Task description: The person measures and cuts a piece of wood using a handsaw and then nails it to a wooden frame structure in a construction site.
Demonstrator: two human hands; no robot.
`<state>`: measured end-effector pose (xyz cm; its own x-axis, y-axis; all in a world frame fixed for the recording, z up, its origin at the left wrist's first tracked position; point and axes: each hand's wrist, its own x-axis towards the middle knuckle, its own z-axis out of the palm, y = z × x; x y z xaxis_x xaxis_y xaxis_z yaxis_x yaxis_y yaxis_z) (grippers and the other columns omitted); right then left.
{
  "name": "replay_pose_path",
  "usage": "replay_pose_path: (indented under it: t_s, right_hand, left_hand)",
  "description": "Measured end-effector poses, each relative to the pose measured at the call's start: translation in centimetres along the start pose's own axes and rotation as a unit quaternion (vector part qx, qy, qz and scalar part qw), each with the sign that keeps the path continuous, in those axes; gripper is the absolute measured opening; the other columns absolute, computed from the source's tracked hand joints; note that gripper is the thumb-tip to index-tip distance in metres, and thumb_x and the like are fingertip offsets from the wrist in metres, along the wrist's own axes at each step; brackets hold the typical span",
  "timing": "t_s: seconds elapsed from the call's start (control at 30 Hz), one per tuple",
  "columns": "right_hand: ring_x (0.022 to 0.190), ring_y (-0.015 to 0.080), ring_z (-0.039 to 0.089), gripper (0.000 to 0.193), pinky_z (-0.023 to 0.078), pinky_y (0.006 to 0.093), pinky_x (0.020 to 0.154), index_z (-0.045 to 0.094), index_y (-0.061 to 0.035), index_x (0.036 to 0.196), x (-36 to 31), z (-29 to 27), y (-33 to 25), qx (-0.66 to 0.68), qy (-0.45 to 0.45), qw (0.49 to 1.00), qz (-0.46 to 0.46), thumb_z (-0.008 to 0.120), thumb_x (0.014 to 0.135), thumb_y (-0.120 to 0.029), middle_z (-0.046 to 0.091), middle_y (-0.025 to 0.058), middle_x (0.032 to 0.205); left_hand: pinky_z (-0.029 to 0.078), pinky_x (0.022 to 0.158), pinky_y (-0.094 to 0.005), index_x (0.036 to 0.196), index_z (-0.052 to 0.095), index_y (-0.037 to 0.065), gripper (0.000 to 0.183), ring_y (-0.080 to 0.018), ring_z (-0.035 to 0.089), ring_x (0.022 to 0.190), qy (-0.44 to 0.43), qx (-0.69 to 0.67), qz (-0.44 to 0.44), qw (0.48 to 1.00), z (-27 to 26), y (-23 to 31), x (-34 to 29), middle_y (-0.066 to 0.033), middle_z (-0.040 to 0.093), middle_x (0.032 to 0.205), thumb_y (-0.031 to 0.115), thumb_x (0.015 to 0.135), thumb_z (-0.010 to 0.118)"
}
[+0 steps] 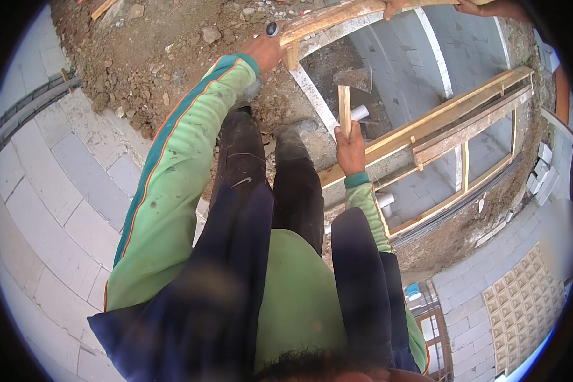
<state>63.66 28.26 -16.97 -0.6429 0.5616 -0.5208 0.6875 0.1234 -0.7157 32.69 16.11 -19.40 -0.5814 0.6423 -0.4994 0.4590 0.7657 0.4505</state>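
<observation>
My left hand (265, 52) reaches forward and is closed on the near end of a long wooden board (328, 21), which has a short wooden block (292, 56) below it. A dark, round, ring-like piece sits on that hand. My right hand (351, 151) is wrapped round the pale wooden handle (344, 107) of a tool. Beyond the handle shows a flat, dull head (358, 79), shaped like a hatchet's; its join to the handle is unclear. Another person's hands (395, 6) hold the same board farther along, at the top edge.
Grey block walls (401, 57) line a pit crossed by white beams (435, 51). Wooden formwork planks (452, 108) span it at right, beside white pipe stubs (359, 113). Loose soil and stones (172, 51) lie at upper left. A block wall (63, 172) curves along the left.
</observation>
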Motion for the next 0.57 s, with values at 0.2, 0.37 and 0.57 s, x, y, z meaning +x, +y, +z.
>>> replay_pose_path:
  t_s: [0.2,0.37,0.57]
  right_hand:
    - [0.075,0.0302,0.070,0.028,0.055,0.0432,0.068,0.066,0.0002,0.112,-14.7,-1.2,30.9,-0.354,-0.079,0.931,0.036,0.066,0.092,-0.019,0.065,0.0192,0.078]
    - [0.051,0.0236,0.051,0.027,0.039,0.0417,0.047,0.064,-0.0035,0.093,-33.4,-1.2,43.5,0.037,-0.159,0.858,0.488,0.066,0.095,-0.031,0.051,0.0095,0.062]
    - [0.038,0.0206,0.041,0.031,0.031,0.0396,0.035,0.057,-0.0068,0.082,-41.1,2.5,39.2,0.375,0.029,0.592,0.713,0.064,0.097,-0.033,0.040,0.0052,0.053]
  left_hand:
    - [0.051,0.087,-0.0528,0.127,0.057,-0.009,0.068,-0.0500,0.065,0.100,-0.004,0.137,0.057,0.989,0.9,4.1,4.5,-0.0332,0.067,0.109,0.049,0.092,0.065]
    - [0.054,0.078,-0.0411,0.104,0.068,-0.005,0.049,-0.0314,0.071,0.086,0.054,-0.059,0.075,0.994,1.6,7.3,6.4,-0.0207,0.073,0.093,0.038,0.083,0.080]
    - [0.054,0.081,-0.0318,0.137,0.053,0.000,0.056,-0.0156,0.067,0.093,0.033,-0.395,0.117,0.911,1.3,17.7,6.4,-0.0140,0.070,0.111,0.021,0.090,0.078]
